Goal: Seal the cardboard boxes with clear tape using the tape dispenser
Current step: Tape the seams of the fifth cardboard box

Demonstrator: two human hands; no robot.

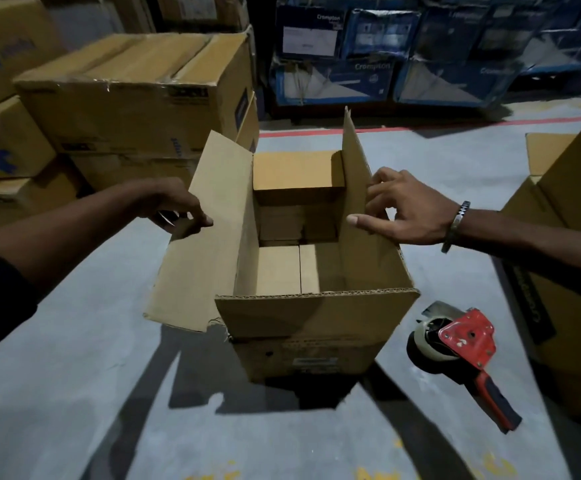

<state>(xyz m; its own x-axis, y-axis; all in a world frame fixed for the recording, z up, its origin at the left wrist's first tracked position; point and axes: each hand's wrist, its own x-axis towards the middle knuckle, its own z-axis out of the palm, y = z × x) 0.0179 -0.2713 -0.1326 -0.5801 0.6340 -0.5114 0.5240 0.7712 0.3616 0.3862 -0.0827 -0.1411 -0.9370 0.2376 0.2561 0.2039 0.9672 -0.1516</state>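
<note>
Standing beside this person, I watch two hands work on an open cardboard box (316, 317) that sits on the grey floor (74, 393). Its top is not shut yet, and smaller boxes show inside.

Over on one side, the left hand (175, 206) pinches the edge of the left flap (202, 237), which leans outward. Across from it, the right hand (410, 209) holds the right flap (358, 202), which stands almost straight up. That thumb presses the inner face and the fingers curl round the edge. A bracelet (455, 226) sits on that wrist.

Nobody is holding the tape dispenser (462, 351). It lies on the floor just beside the box, on the right, with its red handle pointing toward the person.

I think the flaps get folded down next, then taped. Here is what could go wrong. If both long flaps drop before the short ones, the top may not lie flat. If one flap springs back up while a hand reaches for the dispenser, the gap opens and the tape could go on crooked. A knee or foot could also knock the dispenser away.

More brown boxes (136, 95) are stacked behind, and blue cartons (386, 50) stand farther back.
</note>
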